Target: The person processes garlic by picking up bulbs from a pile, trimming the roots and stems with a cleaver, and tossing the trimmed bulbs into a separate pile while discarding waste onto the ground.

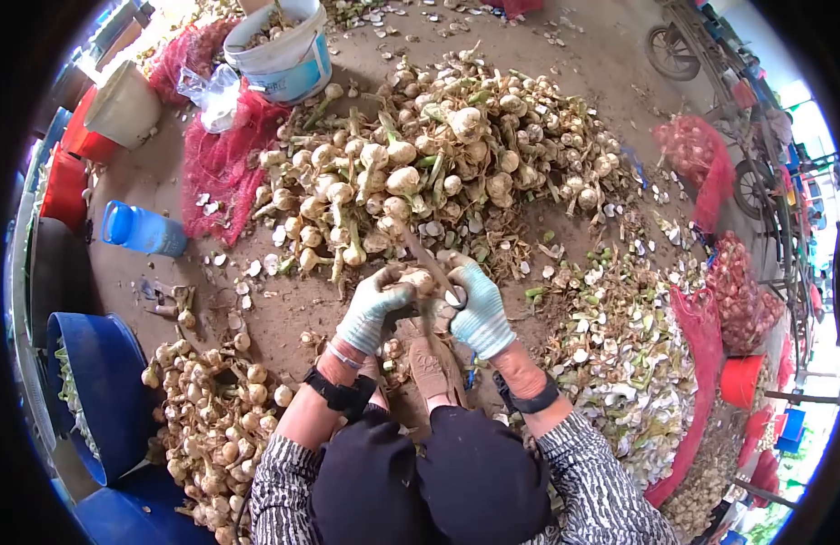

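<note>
Both hands wear white-and-teal gloves with soiled fingertips, close together above my shoes. My left hand (380,304) is closed around a garlic bulb (418,281) with dry, brownish skin. Beside it, my right hand (477,307) is closed, its thumb and fingers curled at a long brownish stalk-like piece (426,256) that slants up toward the pile. A dark curved edge shows under the right fingers; I cannot tell what tool, if any, it belongs to. Just beyond the hands lies a large heap of garlic (456,154) with stems attached.
Trimmed garlic bulbs (215,422) are piled at left by a blue tub (111,391). Peelings and cut stems (620,363) cover the ground at right. A blue bottle (147,229), red mesh sack (224,173) and white bucket (283,54) stand or lie farther left. Filled mesh sacks (742,295) line the right.
</note>
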`<state>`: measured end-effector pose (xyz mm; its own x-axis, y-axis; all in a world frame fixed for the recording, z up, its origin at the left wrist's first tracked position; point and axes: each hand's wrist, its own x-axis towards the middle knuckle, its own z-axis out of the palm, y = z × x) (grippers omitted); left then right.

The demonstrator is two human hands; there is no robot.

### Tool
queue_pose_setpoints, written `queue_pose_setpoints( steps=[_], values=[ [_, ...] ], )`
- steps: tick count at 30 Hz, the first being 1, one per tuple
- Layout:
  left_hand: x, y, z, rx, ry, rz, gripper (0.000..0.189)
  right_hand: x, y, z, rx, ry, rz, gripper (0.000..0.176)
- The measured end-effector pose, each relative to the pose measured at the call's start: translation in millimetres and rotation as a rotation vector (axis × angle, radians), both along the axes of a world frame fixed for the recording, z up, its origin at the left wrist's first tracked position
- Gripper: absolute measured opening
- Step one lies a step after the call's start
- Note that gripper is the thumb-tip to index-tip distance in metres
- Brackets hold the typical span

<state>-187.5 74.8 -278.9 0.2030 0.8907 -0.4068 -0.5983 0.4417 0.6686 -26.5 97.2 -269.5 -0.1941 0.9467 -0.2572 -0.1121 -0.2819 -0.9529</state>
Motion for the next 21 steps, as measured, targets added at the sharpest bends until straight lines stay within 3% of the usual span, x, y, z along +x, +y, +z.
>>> queue_pose_setpoints(
  steps=[2,3,6,10,13,16,20,21],
  values=[
    [-11,-4,4,0.023,-0.014,0.015,0.055,23,-9,13,0.599,-0.679,0.246,0.021],
    [-17,-7,8,0.054,0.048,0.002,0.053,26,-15,18,0.541,-0.721,0.286,0.031],
    [-29,-13,10,0.093,0.104,0.000,0.046,24,-27,36,0.639,-0.803,0.387,0.031],
    [-34,-18,20,0.119,0.217,-0.092,0.037,19,-28,56,0.577,-0.793,0.455,0.031],
    [-30,-19,46,0.293,0.578,-0.176,0.032,18,-31,60,0.573,-0.745,0.450,0.029],
    [-21,-26,52,0.258,0.763,-0.142,0.031,15,-35,55,0.563,-0.713,0.432,0.028],
    [-23,-33,23,0.208,0.705,-0.006,0.028,12,-38,38,0.559,-0.710,0.437,0.025],
    [-36,-35,-25,0.225,0.666,-0.009,0.026,12,-39,31,0.585,-0.709,0.439,0.024]
  ],
)
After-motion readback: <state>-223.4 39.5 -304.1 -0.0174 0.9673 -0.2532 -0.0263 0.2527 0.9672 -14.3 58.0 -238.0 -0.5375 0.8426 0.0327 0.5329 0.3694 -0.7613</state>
